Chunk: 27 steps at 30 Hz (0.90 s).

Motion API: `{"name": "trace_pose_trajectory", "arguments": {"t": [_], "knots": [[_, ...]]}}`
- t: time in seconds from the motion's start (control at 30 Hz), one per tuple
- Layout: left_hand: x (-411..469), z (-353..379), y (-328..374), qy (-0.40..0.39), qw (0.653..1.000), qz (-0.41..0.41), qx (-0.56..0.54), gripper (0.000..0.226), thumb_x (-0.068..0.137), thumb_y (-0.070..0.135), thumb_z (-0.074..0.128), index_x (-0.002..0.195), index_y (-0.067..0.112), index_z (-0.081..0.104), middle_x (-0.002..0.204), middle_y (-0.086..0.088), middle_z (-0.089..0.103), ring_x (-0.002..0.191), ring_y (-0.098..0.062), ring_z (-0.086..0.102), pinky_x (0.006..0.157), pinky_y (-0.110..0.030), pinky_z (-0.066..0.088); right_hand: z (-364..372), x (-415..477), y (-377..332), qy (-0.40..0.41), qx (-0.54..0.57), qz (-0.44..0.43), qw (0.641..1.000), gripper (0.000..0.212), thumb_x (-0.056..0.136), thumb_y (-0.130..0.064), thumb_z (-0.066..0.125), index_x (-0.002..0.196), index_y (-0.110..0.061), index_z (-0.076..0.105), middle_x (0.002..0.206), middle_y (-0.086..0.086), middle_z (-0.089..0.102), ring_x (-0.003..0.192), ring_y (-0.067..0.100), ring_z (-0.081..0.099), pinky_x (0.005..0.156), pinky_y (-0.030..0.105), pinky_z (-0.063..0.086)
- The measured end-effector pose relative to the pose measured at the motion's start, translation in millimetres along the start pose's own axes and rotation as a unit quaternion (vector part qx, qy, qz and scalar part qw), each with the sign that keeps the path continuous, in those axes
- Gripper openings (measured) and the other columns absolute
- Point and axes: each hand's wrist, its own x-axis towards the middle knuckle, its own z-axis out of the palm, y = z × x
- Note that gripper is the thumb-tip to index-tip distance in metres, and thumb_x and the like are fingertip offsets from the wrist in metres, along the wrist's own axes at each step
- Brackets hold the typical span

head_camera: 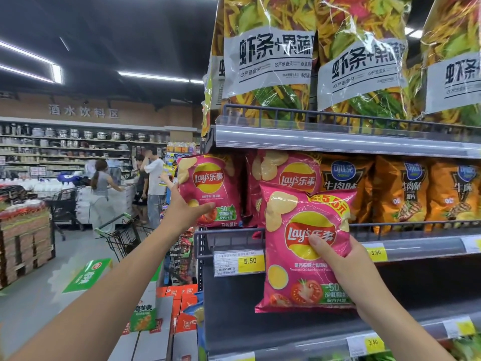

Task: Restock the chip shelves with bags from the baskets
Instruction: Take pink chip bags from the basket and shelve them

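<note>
Front pink chip bag [304, 246]: plastic film, semi-gloss, creased, soft highlights. Left pink chip bag [208, 188]: same film, smoother. Orange bags [400, 188]: foil-like film, satin, crinkled. Top-shelf big bags [268, 53]: clear plastic, v. glossy, wrinkled, strong glare; white label area looks matt. Shelf panel [234, 295]: dark painted metal, matt, smooth. Price strip [338, 142]: clear glossy plastic. Price tag [238, 263]: paper, matt. Cart [127, 241]: metal wire. Floor boxes [182, 300]: cardboard, matt.

dark ceiling [104, 22], strip lights [153, 76], grey floor [31, 303]
</note>
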Motion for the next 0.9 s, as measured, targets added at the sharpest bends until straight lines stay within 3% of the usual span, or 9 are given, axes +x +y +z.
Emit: {"name": "trace_pose_trajectory", "arguments": {"t": [0.2,0.33,0.43,0.57,0.73,0.9], "knots": [[10,14,3,0.007,0.998,0.044,0.032,0.079,0.070,0.032,0.096,0.130,0.016,0.048,0.126,-0.002,0.065,0.123,-0.023,0.061,0.106,-0.047,0.053,-1,2,-1,-0.007,0.002,0.005,1.000,0.043,0.071,-0.049,0.074,0.108,-0.032,0.061,0.084,-0.009,0.079,0.074,0.016,0.078,0.054,0.027,0.059],[5,18,-7,0.017,0.996,0.086,0.003,0.070,0.073,0.031,0.094,0.126,0.019,0.051,0.119,0.004,0.067,0.114,-0.020,0.066,0.102,-0.050,0.056,-2,4,0,-0.010,0.005,0.009,1.000,0.042,0.070,-0.048,0.074,0.106,-0.032,0.059,0.082,-0.011,0.078,0.072,0.015,0.077,0.051,0.026,0.058],[-5,20,-17,0.033,0.993,0.110,-0.028,0.076,0.074,0.027,0.093,0.132,0.018,0.046,0.122,0.007,0.062,0.119,-0.017,0.061,0.110,-0.042,0.050,-3,5,1,-0.012,0.006,0.013,1.000,0.046,0.069,-0.049,0.074,0.109,-0.032,0.059,0.083,-0.010,0.078,0.074,0.016,0.078,0.055,0.028,0.059],[-7,13,-26,-0.019,0.992,0.122,0.007,0.101,0.063,0.041,0.093,0.143,0.019,0.036,0.133,0.002,0.057,0.126,-0.018,0.057,0.110,-0.038,0.047,-5,5,3,-0.012,0.001,0.017,1.000,0.049,0.068,-0.050,0.074,0.110,-0.031,0.059,0.085,-0.009,0.079,0.075,0.017,0.078,0.057,0.030,0.060],[-2,15,-19,-0.012,0.984,0.161,0.077,0.093,0.067,0.027,0.097,0.138,0.018,0.037,0.126,0.004,0.053,0.118,-0.014,0.055,0.104,-0.031,0.046,-5,6,2,-0.010,-0.002,0.020,1.000,0.050,0.067,-0.050,0.074,0.110,-0.031,0.059,0.084,-0.008,0.079,0.074,0.017,0.078,0.056,0.030,0.059],[8,24,-16,0.027,0.978,0.186,0.092,0.094,0.065,0.038,0.098,0.137,0.016,0.041,0.130,0.000,0.057,0.119,-0.018,0.059,0.107,-0.038,0.048,-4,7,3,-0.005,-0.005,0.025,1.000,0.052,0.066,-0.051,0.075,0.111,-0.030,0.060,0.084,-0.008,0.079,0.074,0.017,0.078,0.057,0.031,0.060]]}}
